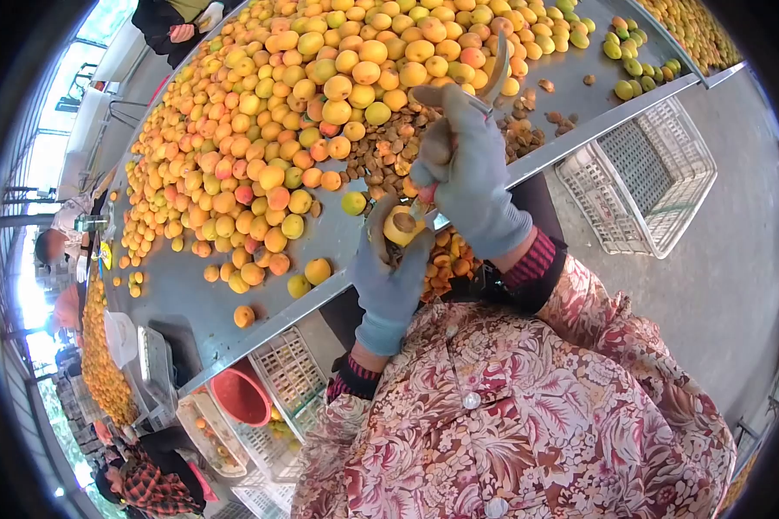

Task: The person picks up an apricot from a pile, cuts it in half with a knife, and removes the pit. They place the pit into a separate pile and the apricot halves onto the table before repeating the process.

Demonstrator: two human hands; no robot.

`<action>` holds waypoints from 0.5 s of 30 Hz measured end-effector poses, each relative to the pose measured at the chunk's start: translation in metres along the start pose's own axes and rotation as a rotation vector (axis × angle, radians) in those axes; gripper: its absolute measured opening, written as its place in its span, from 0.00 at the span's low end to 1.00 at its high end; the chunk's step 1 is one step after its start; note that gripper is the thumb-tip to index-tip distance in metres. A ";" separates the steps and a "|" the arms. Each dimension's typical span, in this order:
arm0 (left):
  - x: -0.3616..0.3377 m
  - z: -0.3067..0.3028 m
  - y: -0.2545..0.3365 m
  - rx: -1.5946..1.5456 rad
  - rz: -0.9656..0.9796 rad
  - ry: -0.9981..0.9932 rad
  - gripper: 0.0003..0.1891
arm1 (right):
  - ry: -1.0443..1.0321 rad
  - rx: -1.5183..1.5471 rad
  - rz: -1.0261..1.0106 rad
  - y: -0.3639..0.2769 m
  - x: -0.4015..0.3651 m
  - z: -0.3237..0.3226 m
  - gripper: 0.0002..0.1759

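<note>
Both my hands wear grey gloves. My left hand (385, 281) is closed around a cut apricot (396, 235) at the table's near edge, and the brown pit (404, 222) shows in its flesh. Just above and to the right, my right hand (476, 177) is wrapped around a hand tool whose curved grey metal part (498, 73) sticks up past the fingers. Its lower end is hidden by the glove near the apricot. Loose brown pits (376, 156) lie on the table behind my hands. Below them are orange apricot pieces (450, 259).
A large heap of whole apricots (251, 147) covers the metal table (177, 294). Greener fruit (632, 65) sits at the far right. A white plastic crate (640, 173) stands on the floor at right; a red bucket (240, 396) and more crates are at lower left. Other people are at the left.
</note>
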State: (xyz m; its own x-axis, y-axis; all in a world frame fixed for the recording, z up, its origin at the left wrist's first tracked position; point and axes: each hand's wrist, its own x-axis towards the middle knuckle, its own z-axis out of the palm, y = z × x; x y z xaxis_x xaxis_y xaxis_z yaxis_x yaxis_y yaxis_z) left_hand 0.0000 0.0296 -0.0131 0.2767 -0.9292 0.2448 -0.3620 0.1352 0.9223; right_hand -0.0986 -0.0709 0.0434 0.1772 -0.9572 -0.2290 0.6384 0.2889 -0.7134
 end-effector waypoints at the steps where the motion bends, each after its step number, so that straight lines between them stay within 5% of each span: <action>1: 0.001 -0.001 -0.003 0.010 0.042 0.008 0.24 | -0.003 -0.001 -0.001 0.004 0.007 -0.004 0.18; 3: 0.000 -0.001 -0.004 0.021 0.080 0.019 0.23 | 0.175 0.402 0.296 0.016 0.022 -0.016 0.16; 6: 0.002 0.002 -0.002 -0.125 -0.094 0.017 0.23 | 0.165 0.535 0.371 0.032 0.034 -0.030 0.14; 10: 0.011 0.007 -0.015 0.112 0.246 0.068 0.21 | 0.057 0.814 0.553 0.051 0.047 -0.047 0.11; 12: 0.012 0.009 -0.021 0.244 0.368 0.074 0.21 | 0.107 0.648 0.421 0.042 0.037 -0.027 0.11; 14: 0.013 0.011 -0.025 -0.131 -0.030 0.029 0.22 | 0.130 0.473 0.237 0.030 0.031 -0.014 0.12; 15: 0.015 0.009 -0.026 -0.131 -0.029 0.030 0.22 | 0.129 0.473 0.236 0.030 0.035 -0.014 0.12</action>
State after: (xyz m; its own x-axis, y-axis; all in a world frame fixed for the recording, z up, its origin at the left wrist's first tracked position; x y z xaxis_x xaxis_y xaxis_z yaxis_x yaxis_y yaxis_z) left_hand 0.0052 0.0093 -0.0358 0.3122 -0.9231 0.2244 -0.2342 0.1541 0.9599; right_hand -0.0835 -0.0950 0.0050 0.2825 -0.8485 -0.4474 0.8648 0.4271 -0.2640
